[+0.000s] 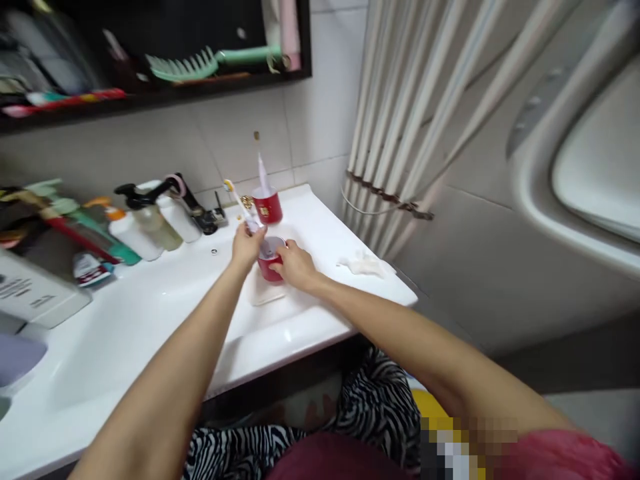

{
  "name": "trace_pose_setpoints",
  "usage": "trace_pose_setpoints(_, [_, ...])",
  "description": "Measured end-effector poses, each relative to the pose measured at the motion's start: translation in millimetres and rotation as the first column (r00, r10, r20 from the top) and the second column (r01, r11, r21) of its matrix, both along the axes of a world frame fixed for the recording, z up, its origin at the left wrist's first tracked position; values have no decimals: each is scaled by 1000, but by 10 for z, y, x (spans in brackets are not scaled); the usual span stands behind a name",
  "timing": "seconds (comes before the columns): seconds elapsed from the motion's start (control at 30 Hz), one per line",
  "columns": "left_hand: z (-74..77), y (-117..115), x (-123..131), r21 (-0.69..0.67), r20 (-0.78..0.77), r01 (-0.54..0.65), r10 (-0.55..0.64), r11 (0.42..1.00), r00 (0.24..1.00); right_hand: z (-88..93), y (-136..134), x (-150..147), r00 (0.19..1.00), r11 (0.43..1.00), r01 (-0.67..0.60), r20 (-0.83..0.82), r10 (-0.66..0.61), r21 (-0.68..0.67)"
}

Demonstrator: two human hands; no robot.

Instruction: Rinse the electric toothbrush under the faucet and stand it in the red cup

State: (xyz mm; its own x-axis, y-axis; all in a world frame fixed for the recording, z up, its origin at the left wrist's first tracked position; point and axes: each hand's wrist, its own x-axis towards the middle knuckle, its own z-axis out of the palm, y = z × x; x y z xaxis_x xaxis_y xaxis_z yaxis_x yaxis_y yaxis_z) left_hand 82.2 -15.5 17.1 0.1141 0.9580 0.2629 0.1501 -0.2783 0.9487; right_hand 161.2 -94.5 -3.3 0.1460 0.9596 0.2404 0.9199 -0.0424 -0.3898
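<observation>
White yellow-bristled toothbrush (237, 198), long axis slanting, head up-left, left hand (246, 245) gripping; right hand (299, 265) clasping round red cup (267, 267).

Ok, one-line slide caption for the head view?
At a white sink, the left hand holds a toothbrush and the right hand a red cup.

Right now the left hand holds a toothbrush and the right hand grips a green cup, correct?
No: the cup is red, not green, as the head view shows. The left hand does hold a toothbrush, and the right hand does grip the cup.
</observation>
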Motion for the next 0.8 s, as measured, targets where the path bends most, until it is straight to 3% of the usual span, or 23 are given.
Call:
trace_pose_setpoints(0.17, [-151, 84, -179, 6, 97, -62, 62, 998, 993, -120, 98, -133, 1000, 1000, 15, -1, -15, 6])
trace_pose_setpoints(0.3, [-12, 11, -395, 92, 356, -116, 77, 989, 932, -173, 139, -160, 999, 1000, 27, -20, -26, 15])
trace_pose_setpoints(0.43, [150, -86, -683, 30, 550, -142, 102, 989, 829, -192, 147, -169, 998, 999, 15, -66, -12, 47])
trace_pose_setpoints(0.57, [88, -214, -905, -71, 657, -56, 89, 996, 749, -137, 82, -190, 990, 990, -19, -136, 38, 142])
trace_pose_setpoints(0.7, [-78, -341, -933, -158, 703, 132, 18, 979, 711, -46, -42, -275, 956, 965, -105, -243, 164, 240])
trace_pose_setpoints(0.8, [-156, -387, -888, -192, 709, 263, -52, 946, 703, -43, -120, -376, 789, 933, -332, -501, 354, 137])
